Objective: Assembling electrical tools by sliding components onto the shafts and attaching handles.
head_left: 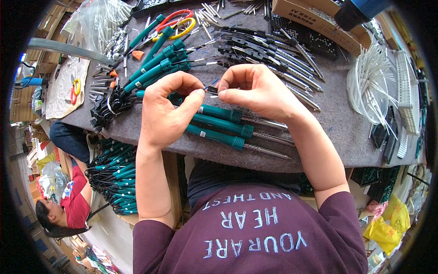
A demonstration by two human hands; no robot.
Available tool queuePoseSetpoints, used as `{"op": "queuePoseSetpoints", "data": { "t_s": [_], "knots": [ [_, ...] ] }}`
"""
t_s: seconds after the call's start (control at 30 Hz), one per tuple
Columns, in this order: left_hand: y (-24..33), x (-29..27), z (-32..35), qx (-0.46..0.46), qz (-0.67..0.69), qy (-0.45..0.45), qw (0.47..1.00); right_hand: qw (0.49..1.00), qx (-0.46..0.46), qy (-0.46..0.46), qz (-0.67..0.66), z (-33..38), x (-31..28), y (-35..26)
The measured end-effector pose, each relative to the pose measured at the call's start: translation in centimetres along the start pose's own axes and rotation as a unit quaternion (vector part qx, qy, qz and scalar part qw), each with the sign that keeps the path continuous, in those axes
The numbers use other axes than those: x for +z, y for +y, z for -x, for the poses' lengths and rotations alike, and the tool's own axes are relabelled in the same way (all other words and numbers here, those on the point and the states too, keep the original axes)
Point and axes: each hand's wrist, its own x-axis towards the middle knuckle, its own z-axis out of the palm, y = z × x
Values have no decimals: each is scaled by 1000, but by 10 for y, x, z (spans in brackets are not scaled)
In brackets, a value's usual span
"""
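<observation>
My left hand (166, 109) and my right hand (255, 89) meet over the grey-covered table, thumbs and forefingers pinched. Between their fingertips is a small dark part (211, 89), too small to name; both hands hold it. Just below my hands lie several soldering irons (219, 130) with green handles and metal barrels pointing right. More green soldering iron handles (148, 75) lie beyond my left hand, thin wire leads sticking out of their ends. Beyond my right hand is a row of metal barrels with black fittings (269, 57).
Red-handled and yellow-handled scissors (185, 23) lie at the back. A blue power tool (358, 13) hangs over a cardboard box (315, 18) at the back right. White sleeved wires (372, 86) fill a bag at right. Bundled green irons (114, 176) hang at left, near another person (77, 201).
</observation>
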Motion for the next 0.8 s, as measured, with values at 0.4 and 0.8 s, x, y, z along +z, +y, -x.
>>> {"op": "queuePoseSetpoints", "data": {
  "t_s": [0.4, 0.8],
  "knots": [
    [-1, 11, 0, -13, -17, 24, 999, 997, -41, 69, -5, -4, 5, 4],
    [1, 14, 0, -52, 10, 33, 998, 994, -42, 98, 14, -3, 9, 4]
  ]
}}
